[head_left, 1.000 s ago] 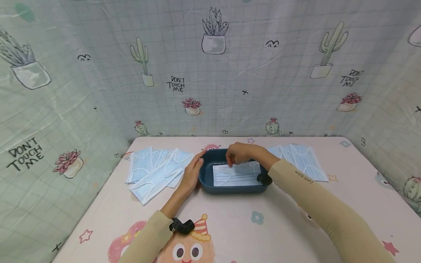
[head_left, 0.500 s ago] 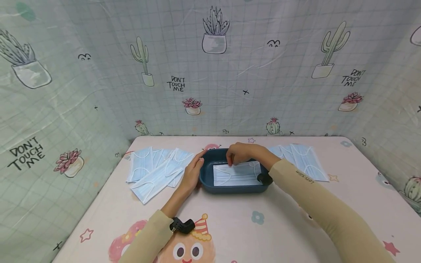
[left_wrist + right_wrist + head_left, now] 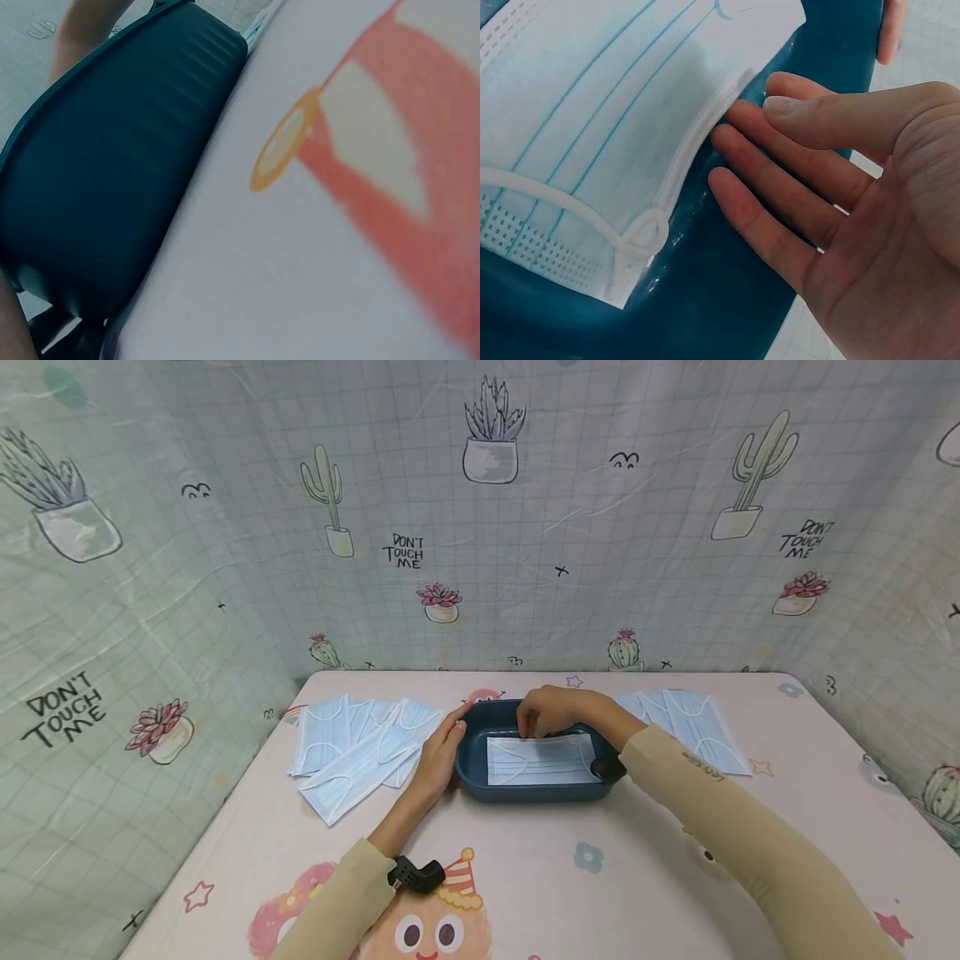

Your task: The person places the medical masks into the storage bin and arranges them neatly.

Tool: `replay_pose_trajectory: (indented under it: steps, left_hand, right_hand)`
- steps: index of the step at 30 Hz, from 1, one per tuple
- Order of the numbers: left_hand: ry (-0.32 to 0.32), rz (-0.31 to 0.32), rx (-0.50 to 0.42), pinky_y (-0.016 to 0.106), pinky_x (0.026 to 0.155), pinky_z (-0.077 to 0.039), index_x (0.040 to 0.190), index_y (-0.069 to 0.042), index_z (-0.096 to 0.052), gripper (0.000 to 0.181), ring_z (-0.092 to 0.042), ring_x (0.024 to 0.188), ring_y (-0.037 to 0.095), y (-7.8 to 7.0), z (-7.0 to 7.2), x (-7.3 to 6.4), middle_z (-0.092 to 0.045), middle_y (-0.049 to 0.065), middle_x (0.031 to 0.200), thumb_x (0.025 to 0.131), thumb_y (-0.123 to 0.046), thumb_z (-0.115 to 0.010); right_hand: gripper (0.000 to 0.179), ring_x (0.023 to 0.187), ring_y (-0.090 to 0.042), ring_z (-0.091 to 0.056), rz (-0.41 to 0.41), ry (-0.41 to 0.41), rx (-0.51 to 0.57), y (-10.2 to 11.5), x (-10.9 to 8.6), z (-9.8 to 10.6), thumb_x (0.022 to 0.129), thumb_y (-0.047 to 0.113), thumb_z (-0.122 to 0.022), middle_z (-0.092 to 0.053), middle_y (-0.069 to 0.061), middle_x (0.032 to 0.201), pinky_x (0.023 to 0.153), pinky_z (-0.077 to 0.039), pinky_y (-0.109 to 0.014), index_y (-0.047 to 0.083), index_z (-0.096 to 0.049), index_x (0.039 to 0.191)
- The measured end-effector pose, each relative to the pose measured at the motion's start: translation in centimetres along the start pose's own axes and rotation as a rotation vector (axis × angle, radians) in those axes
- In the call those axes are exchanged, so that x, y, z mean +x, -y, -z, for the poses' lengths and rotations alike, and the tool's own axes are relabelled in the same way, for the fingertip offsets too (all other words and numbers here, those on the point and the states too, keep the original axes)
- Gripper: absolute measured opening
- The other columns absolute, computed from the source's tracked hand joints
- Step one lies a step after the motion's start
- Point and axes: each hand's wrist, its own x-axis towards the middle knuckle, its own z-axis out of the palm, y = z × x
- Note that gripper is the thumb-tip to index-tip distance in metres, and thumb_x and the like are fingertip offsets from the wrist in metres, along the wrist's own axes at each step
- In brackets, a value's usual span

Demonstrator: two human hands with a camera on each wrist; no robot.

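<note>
A light-blue pleated face mask with white ear loops lies in a dark blue tray in the head view. My right hand reaches over the tray's far side. The right wrist view shows this hand with its fingers loosely extended, fingertips right at the long edge of the mask and thumb apart from it. My left hand rests along the tray's left wall, fingers lying straight beside the rim. In the left wrist view the outer wall of the tray fills the left side.
Several overlapping face masks lie on the table left of the tray. More masks lie to its right, partly behind my right forearm. A patterned cloth hangs behind the table.
The far edge of the mask in the tray has dropped slightly, and its right ear loop shows less. My right hand has shifted only a little, while my left hand stays at the tray.
</note>
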Motion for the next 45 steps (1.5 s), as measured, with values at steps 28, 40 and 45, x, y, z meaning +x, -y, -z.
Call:
replay_pose_trajectory:
  steps: [28, 40, 45]
  left_hand:
    - [-0.040, -0.017, 0.017, 0.056, 0.127, -0.026, 0.154, -0.024, -0.051, 0.044, -0.038, 0.154, 0.028, 4.0, -0.4, 1.3, -0.048, 0.000, 0.161, 0.111, -0.034, -0.043]
    - [-0.029, -0.021, 0.020, 0.057, 0.127, -0.025, 0.155, -0.024, -0.049, 0.045, -0.036, 0.155, 0.028, 4.0, -0.5, 1.4, -0.045, 0.000, 0.163, 0.112, -0.032, -0.042]
    - [-0.023, 0.005, 0.012, 0.058, 0.128, -0.023, 0.156, -0.021, -0.047, 0.045, -0.034, 0.156, 0.030, 3.9, -0.7, 1.4, -0.043, 0.002, 0.165, 0.112, -0.028, -0.041]
  right_hand:
    - [0.020, 0.107, -0.034, -0.072, 0.177, -0.219, 0.285, -0.7, -5.9, 0.3, 0.097, 0.002, -0.064, -0.075, -0.017, 0.115, 0.090, -0.061, -0.035, 0.007, -0.073, 0.115]
    - [0.019, 0.100, -0.030, -0.072, 0.159, -0.410, 0.362, -3.2, -10.0, 0.4, 0.101, 0.008, -0.063, -0.074, -0.015, 0.114, 0.085, -0.061, -0.032, 0.003, -0.071, 0.118]
    - [0.021, 0.100, -0.025, -0.071, 0.114, -0.436, 0.351, -4.5, -11.0, -0.1, 0.102, 0.009, -0.063, -0.074, -0.014, 0.114, 0.084, -0.061, -0.031, 0.000, -0.069, 0.120]
